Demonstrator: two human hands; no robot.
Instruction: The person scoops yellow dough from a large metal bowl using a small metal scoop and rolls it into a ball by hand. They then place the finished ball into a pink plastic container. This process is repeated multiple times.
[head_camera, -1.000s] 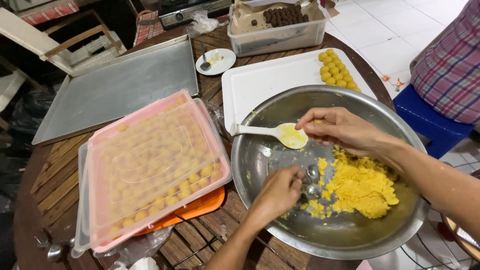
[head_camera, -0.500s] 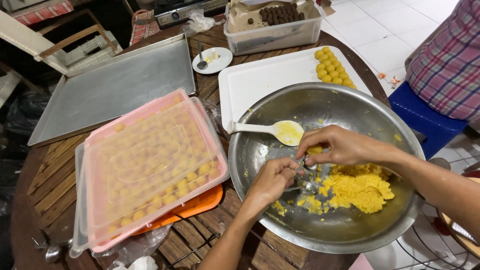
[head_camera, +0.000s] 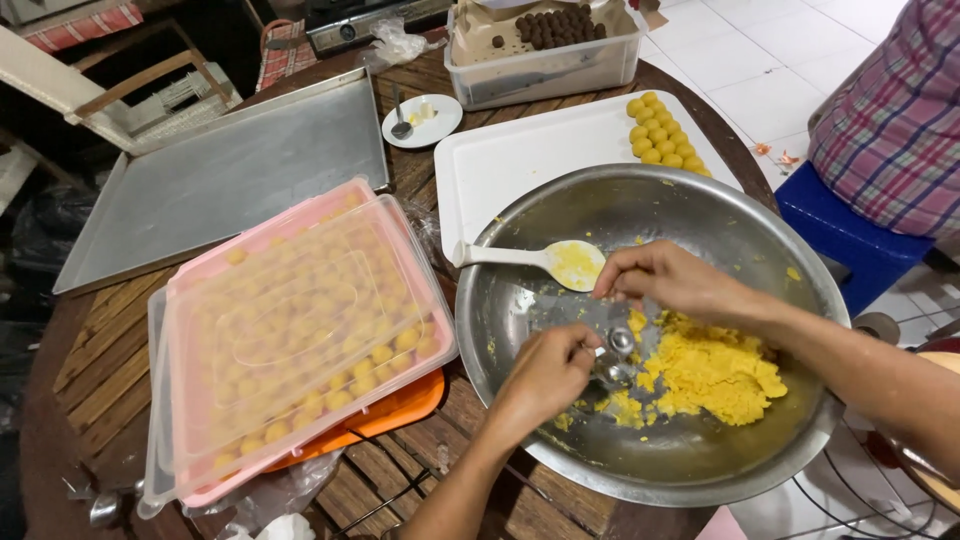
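**Hands at work over yellow dough in a steel bowl**

Fingers of the left hand (head_camera: 545, 372) are curled shut around a small metal scoop (head_camera: 615, 355), held low over the bottom of the big steel bowl (head_camera: 640, 205). The right hand (head_camera: 665, 280) hovers just above it, fingertips pinched together at the scoop's mouth; whether they grip a bit of dough cannot be told. Crumbly yellow dough (head_camera: 715, 370) lies heaped in the bowl just beside both hands, toward the right. A white plastic spoon (head_camera: 540, 260) smeared with yellow rests against the bowl's left wall.

Behind the bowl lies a white tray (head_camera: 520, 160) with a cluster of yellow dough balls (head_camera: 662, 135) at its far corner. To the left sits a lidded pink container (head_camera: 300, 320) full of similar balls, with an empty metal baking sheet (head_camera: 230, 180) beyond it. A clear tub of dark brown balls (head_camera: 550, 30) stands at the table's far edge. A person in a plaid shirt (head_camera: 895, 120) is at the right.
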